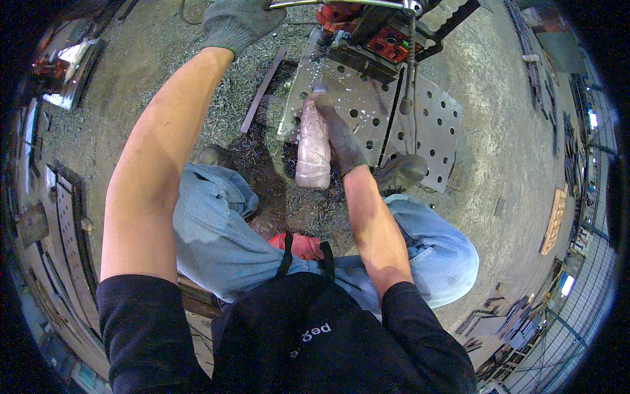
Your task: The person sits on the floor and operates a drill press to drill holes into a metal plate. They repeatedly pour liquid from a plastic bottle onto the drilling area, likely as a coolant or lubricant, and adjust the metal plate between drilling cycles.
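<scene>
My left hand (239, 27), in a grey knitted glove, is closed at the upper edge of the view around the end of a shiny metal lever (341, 4). The lever runs right to the hub of a red and black drilling machine (374, 39). My right hand (340, 134), also gloved, is wrapped round the upper right side of a plastic bottle (314, 154). Whitish, cloudy content shows through the bottle, and its cap end points toward the machine. Under the machine lies a steel plate (426, 121) with rows of round holes.
Metal shavings (252, 72) litter the ground left of the plate, where a flat metal strip (264, 88) lies. My knees are bent on both sides of the bottle. Long steel pieces (69, 223) are stacked at the far left. A wooden piece (554, 220) lies at the right.
</scene>
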A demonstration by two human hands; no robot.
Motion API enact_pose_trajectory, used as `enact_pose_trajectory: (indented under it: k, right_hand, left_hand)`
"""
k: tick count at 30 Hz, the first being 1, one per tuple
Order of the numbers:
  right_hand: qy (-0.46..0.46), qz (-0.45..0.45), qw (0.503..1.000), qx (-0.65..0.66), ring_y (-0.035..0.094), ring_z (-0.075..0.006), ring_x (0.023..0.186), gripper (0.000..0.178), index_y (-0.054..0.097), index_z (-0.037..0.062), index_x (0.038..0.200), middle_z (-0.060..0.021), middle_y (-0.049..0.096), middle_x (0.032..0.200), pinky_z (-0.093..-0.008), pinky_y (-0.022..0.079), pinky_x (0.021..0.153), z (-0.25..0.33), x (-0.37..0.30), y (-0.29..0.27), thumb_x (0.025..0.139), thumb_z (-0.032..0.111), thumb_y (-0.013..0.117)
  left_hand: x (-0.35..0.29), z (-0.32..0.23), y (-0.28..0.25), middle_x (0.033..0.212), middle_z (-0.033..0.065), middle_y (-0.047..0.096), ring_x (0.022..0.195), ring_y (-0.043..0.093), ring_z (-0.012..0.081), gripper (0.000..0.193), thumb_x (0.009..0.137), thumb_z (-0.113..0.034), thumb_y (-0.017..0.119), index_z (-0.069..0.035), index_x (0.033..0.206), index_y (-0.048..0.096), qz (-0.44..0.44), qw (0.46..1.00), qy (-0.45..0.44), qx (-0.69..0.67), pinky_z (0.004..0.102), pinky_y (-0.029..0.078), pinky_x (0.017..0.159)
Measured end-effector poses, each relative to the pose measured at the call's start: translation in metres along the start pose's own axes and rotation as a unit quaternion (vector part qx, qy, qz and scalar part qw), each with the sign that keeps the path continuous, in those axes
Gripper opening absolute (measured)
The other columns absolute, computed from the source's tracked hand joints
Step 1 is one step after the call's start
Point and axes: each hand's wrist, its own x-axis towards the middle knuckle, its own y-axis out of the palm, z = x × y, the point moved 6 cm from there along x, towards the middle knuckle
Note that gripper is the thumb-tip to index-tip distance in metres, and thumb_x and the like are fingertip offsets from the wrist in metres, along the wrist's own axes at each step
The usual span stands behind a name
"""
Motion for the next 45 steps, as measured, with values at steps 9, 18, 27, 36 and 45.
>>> enact_pose_trajectory:
  k: [9, 18, 27, 36, 45]
  right_hand:
    - [-0.041, 0.001, 0.994, -0.096, 0.067, -0.0138, 0.078, 0.046, 0.065, 0.0118, 0.121, -0.0021, 0.069, 0.098, -0.0327, 0.060, 0.068, 0.001, 0.009, -0.014, 0.100, 0.052, 0.064]
    - [-0.013, -0.020, 0.998, -0.064, 0.065, -0.0123, 0.072, 0.044, 0.066, 0.0112, 0.117, 0.0007, 0.067, 0.090, -0.0308, 0.060, 0.066, -0.002, 0.010, -0.017, 0.100, 0.052, 0.063]
    - [-0.011, -0.029, 0.999, -0.043, 0.066, -0.0138, 0.076, 0.038, 0.066, 0.0129, 0.120, -0.0015, 0.069, 0.095, -0.0321, 0.059, 0.070, 0.006, -0.006, -0.001, 0.104, 0.047, 0.060]
    - [-0.101, -0.012, 0.980, -0.170, 0.068, -0.0198, 0.094, 0.053, 0.059, 0.0012, 0.128, -0.0091, 0.068, 0.110, -0.0363, 0.058, 0.085, 0.025, -0.023, 0.017, 0.093, 0.038, 0.074]
    - [-0.149, -0.008, 0.930, -0.335, 0.066, -0.0210, 0.109, 0.068, 0.054, -0.0024, 0.139, -0.0133, 0.067, 0.125, -0.0362, 0.053, 0.097, 0.014, -0.012, 0.010, 0.087, 0.034, 0.079]
  left_hand:
    - [0.002, -0.002, 0.002, 0.084, 0.0176, 0.074, 0.081, 0.073, 0.0371, 0.038, 0.081, -0.049, 0.068, -0.013, 0.088, 0.078, 0.009, 1.000, 0.010, 0.012, 0.0493, 0.057, 0.073]
    - [0.004, -0.001, 0.006, 0.083, 0.0163, 0.074, 0.080, 0.073, 0.0365, 0.039, 0.082, -0.051, 0.066, -0.014, 0.086, 0.078, 0.020, 0.999, 0.000, 0.038, 0.0495, 0.057, 0.072]
    - [-0.001, -0.006, -0.002, 0.091, 0.0174, 0.075, 0.087, 0.073, 0.0373, 0.036, 0.084, -0.045, 0.066, -0.013, 0.094, 0.078, 0.063, 0.998, -0.012, 0.010, 0.0493, 0.057, 0.078]
    - [0.001, -0.001, 0.002, 0.090, 0.0177, 0.075, 0.086, 0.073, 0.0374, 0.036, 0.083, -0.046, 0.067, -0.013, 0.093, 0.078, 0.047, 0.999, -0.011, 0.012, 0.0495, 0.057, 0.078]
    - [0.000, -0.002, 0.002, 0.089, 0.0175, 0.074, 0.085, 0.073, 0.0368, 0.036, 0.082, -0.048, 0.069, -0.015, 0.093, 0.079, 0.045, 0.998, -0.034, 0.008, 0.0494, 0.057, 0.075]
